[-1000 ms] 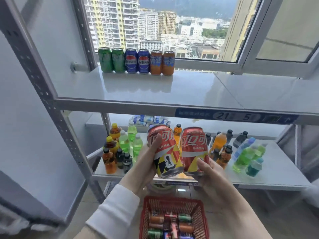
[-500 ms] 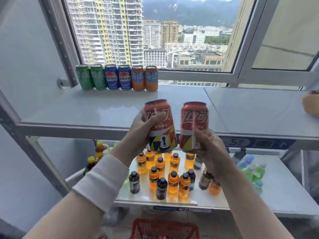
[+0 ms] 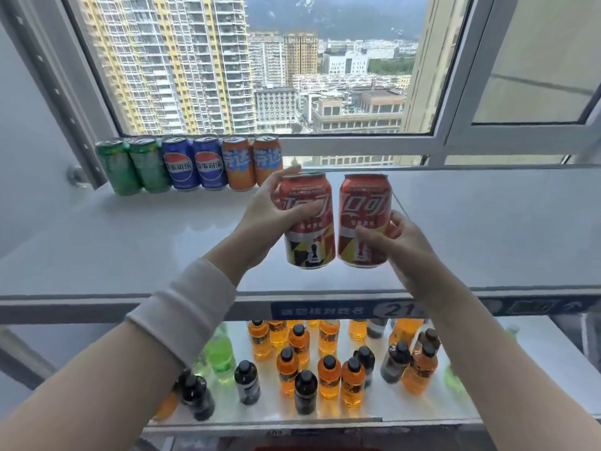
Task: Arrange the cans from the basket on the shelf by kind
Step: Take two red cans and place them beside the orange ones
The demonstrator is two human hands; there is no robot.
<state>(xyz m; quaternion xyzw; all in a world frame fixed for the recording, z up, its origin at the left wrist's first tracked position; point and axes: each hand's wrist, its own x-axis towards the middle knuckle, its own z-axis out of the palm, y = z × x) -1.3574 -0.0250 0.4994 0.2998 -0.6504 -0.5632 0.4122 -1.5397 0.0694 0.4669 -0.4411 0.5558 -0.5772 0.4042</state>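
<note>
Holding one red can in each hand, a person has both up over the top shelf [image 3: 130, 242], side by side with a thin gap between them. The left hand [image 3: 270, 216] grips the left cola can [image 3: 309, 242]: the thumb lies across the front and the fingers [image 3: 287, 173] curl round the back near the rim. The right hand [image 3: 403, 245] grips the right cola can [image 3: 364, 203] lower down, thumb on the front and the rest wrapped round the side. Both cans are pretty much upright, the left one tipped a bit. Can't tell if their bottoms touch the shelf or hover just above it.

At the back of that shelf, right against the window [image 3: 325, 76], there's a tidy row sorted in pairs: two green cans [image 3: 133, 166], two blue Pepsi cans [image 3: 195, 164], two orange soda cans [image 3: 252, 161]. The left cola can sits just right of the last orange one, and the left hand overlaps it in view.

A white sleeve [image 3: 185, 307] covers the left wrist. The shelf's front edge has a blue label strip [image 3: 325, 310]. On the lower shelf [image 3: 520, 353] stands a crowd of orange bottles [image 3: 328, 375], dark bottles [image 3: 247, 382] and a green bottle [image 3: 221, 349].
</note>
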